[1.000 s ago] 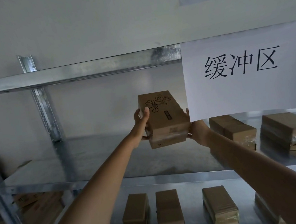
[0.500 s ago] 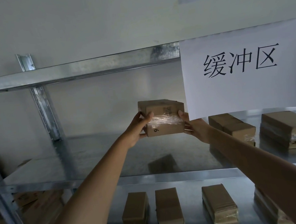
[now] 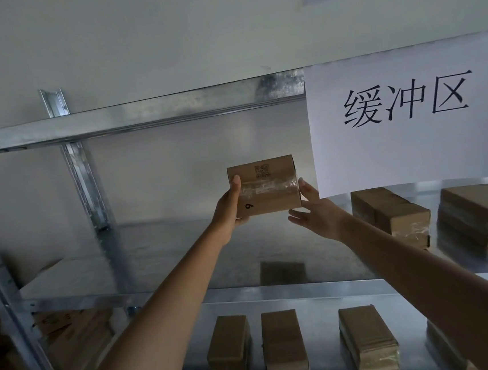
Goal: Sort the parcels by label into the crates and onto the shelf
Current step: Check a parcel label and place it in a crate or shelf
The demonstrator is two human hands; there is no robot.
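Now, in the head view, the parcel is up in the air over the shelf, near its middle. A second ago its top with the flower drawing showed. It has since tipped back, so the taped side with a small code and a written number faces us. That likely means the person is reading the label to pick the right spot.

The left hand grips the parcel's left edge, thumb on the front and fingers curled under. The right hand is loose now, with straight fingers that only touch the right edge; half a second ago it seemed to hold tighter.

A white sign hangs on the top rail at the right. Two more boxes sit on the shelf under the sign, well apart from the held parcel. Three boxes stand in a row on the lower shelf.

I think the parcel is not sorted yet. It needs to be set down next.
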